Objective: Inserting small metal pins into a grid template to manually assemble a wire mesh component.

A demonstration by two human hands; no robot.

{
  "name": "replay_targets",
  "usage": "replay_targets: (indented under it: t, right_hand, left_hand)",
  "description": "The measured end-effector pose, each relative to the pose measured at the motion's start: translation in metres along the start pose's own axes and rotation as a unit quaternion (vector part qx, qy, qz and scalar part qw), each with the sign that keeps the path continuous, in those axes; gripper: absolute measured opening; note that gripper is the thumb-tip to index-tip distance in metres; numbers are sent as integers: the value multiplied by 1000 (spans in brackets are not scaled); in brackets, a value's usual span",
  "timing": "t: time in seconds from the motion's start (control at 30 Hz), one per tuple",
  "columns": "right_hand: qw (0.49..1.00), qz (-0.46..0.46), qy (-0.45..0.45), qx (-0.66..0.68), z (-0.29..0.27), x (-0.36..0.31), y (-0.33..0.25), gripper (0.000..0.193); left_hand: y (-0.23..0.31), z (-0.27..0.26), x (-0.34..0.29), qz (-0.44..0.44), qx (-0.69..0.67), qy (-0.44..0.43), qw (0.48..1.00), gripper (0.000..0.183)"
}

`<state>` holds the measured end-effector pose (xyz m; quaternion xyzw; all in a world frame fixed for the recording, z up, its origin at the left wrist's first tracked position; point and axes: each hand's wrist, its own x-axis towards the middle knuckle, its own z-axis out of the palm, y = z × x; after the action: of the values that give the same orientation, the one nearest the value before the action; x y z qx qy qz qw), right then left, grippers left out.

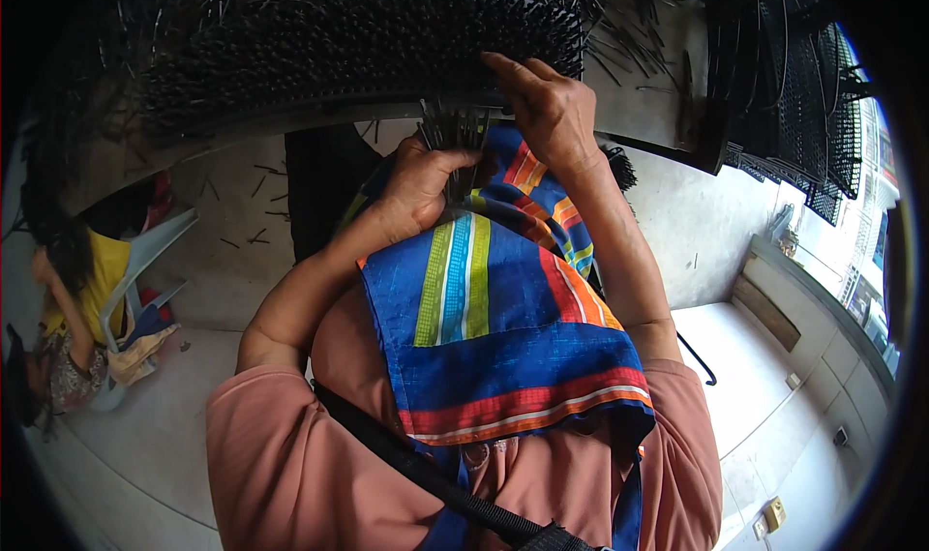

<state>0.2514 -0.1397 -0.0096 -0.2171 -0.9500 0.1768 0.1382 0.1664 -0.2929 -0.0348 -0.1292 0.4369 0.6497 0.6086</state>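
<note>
My left hand [426, 178] is closed round a bundle of thin black rods [455, 125], which stand up out of the grip with the thumb laid across them. Just beyond them lies a long black rack [368, 53], densely packed with short upright black pieces. Over the rack's near right part, my right hand [552, 106] has its fingers bent and pointing left, the fingertips at the black pieces. Whatever sits between those fingertips is too small and dark to make out. A blue striped apron [523, 328] covers my lap below both hands.
Loose black rods [634, 53] lie scattered on the table right of the rack. Dark mesh racks [784, 96] stand at the far right. On the left, another person [73, 348] is near a light plastic chair [145, 251]. Stray rods [256, 237] lie on the floor.
</note>
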Motion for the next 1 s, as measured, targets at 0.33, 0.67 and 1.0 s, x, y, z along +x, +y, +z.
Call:
replay_targets:
  t: [0.33, 0.67, 1.0]
  right_hand:
    - [937, 182, -133, 267, 3, -15, 0, 25]
    - [766, 345, 91, 534, 3, -34, -4, 7]
    - [899, 107, 217, 364, 0, -9, 19, 9]
  left_hand:
    - [1, 1, -5, 17, -4, -53, 998, 22]
    - [-4, -1, 2, 35, 49, 20, 998, 17]
    - [-8, 3, 4, -4, 60, 45, 997, 15]
